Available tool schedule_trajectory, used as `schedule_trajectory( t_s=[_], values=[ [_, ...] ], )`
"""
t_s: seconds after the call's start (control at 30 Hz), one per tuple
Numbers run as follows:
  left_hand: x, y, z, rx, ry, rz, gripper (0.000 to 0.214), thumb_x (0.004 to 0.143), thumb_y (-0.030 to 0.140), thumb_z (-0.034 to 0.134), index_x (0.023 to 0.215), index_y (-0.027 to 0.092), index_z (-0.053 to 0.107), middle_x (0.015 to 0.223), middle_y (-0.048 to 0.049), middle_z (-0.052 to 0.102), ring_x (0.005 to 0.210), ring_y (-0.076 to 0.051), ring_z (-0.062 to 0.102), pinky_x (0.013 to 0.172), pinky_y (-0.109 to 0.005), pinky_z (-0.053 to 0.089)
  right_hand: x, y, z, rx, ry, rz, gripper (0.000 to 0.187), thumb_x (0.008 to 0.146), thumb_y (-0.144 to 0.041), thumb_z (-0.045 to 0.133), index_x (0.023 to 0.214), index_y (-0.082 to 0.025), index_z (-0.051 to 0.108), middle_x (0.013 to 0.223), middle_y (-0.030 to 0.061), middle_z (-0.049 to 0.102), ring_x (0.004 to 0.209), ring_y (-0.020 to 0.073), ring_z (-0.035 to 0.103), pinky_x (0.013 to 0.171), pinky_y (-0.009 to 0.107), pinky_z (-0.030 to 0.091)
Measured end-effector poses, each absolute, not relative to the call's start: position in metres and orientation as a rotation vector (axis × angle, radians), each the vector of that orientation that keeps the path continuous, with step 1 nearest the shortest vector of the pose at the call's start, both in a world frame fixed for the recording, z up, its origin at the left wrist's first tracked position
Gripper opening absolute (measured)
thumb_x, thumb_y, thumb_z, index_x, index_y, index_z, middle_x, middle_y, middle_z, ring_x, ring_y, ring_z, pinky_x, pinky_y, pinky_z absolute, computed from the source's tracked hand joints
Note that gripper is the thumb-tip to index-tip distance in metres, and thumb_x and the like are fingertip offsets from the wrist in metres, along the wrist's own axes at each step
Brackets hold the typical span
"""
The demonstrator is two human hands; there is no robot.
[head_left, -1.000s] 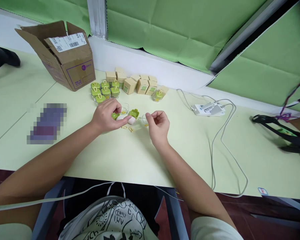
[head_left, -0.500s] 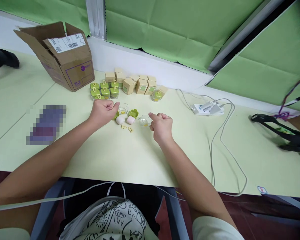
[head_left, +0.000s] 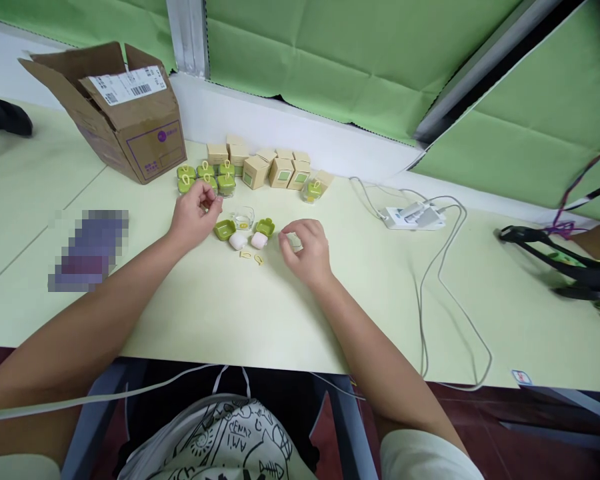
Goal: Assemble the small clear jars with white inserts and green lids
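My left hand (head_left: 195, 217) is over the front of a cluster of green-lidded clear jars (head_left: 226, 179) with yellow loops on top, its fingers loosely curled and the thumb apart; I see nothing held. My right hand (head_left: 307, 250) curves its thumb and forefinger around a clear cup (head_left: 295, 241), mostly hidden behind them. Between the hands lie two green lids, a left lid (head_left: 225, 230) and a right lid (head_left: 265, 227). Two pale pink soft-looking pieces, one left (head_left: 237, 241) and one right (head_left: 259, 240), sit before them. Another clear cup (head_left: 243, 217) stands behind.
Small yellow loops (head_left: 245, 255) lie in front of the pink pieces. Several small cardboard boxes (head_left: 281, 172) line the back beside one more green-lidded jar (head_left: 313, 191). An open carton (head_left: 153, 150) stands left. A power strip (head_left: 414, 218) with cables is right.
My left hand has opened from a fist and shifted slightly up and left, uncovering the left green lid. My right hand has moved left onto the clear cup, its fingers now curved around it.
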State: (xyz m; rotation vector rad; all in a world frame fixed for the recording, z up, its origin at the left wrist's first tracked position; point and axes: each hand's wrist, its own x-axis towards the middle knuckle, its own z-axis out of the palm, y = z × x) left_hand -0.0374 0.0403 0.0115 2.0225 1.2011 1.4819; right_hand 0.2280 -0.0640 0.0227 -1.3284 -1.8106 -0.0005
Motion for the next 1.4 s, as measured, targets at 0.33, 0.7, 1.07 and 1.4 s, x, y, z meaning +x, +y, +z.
schedule_trajectory(
  t_s=[0.33, 0.7, 1.07, 1.4],
  values=[
    [-0.04, 0.028, 0.025, 2.267, 1.263, 1.217, 0.022, 0.096, 0.032, 0.061, 0.116, 0.022, 0.059, 0.099, -0.0055, 0.073, 0.08, -0.02, 0.067, 0.07, -0.032, 0.048, 0.204, -0.086, 0.023, -1.448, -2.467, -0.063, 0.019, 0.102, -0.027, 0.065, 0.087, -0.019, 0.074, 0.084, 0.0109, 0.077, 0.088, 0.0257, 0.059, 0.083, 0.04, 0.039],
    [-0.059, 0.031, 0.037, 2.503, 1.126, 0.656, 0.059, 0.079, 0.037, 0.07, 0.136, 0.026, 0.056, 0.127, -0.009, 0.071, 0.098, -0.027, 0.069, 0.079, -0.036, 0.05, 0.205, -0.087, 0.022, -1.47, -2.421, 0.007, 0.024, 0.096, -0.007, 0.055, 0.111, -0.016, 0.072, 0.105, 0.0135, 0.075, 0.087, 0.023, 0.066, 0.071, 0.032, 0.048],
    [-0.055, 0.032, 0.029, 2.545, 1.229, 0.52, 0.049, 0.078, 0.038, 0.07, 0.124, 0.026, 0.064, 0.116, -0.0093, 0.076, 0.095, -0.029, 0.072, 0.073, -0.035, 0.05, 0.206, -0.085, 0.016, -1.277, -2.171, 0.196, 0.024, 0.1, -0.012, 0.055, 0.107, -0.023, 0.075, 0.115, 0.0111, 0.072, 0.091, 0.0197, 0.07, 0.081, 0.035, 0.062],
    [-0.042, 0.016, 0.039, 2.7, 1.015, 1.024, 0.052, 0.079, 0.025, 0.067, 0.131, 0.019, 0.061, 0.131, -0.0119, 0.062, 0.12, -0.031, 0.066, 0.1, -0.042, 0.057, 0.2, -0.085, 0.016, -1.072, -1.859, 0.083, 0.005, 0.101, -0.023, 0.065, 0.106, -0.024, 0.063, 0.096, 0.005, 0.075, 0.079, 0.0163, 0.073, 0.073, 0.032, 0.065]
  ],
)
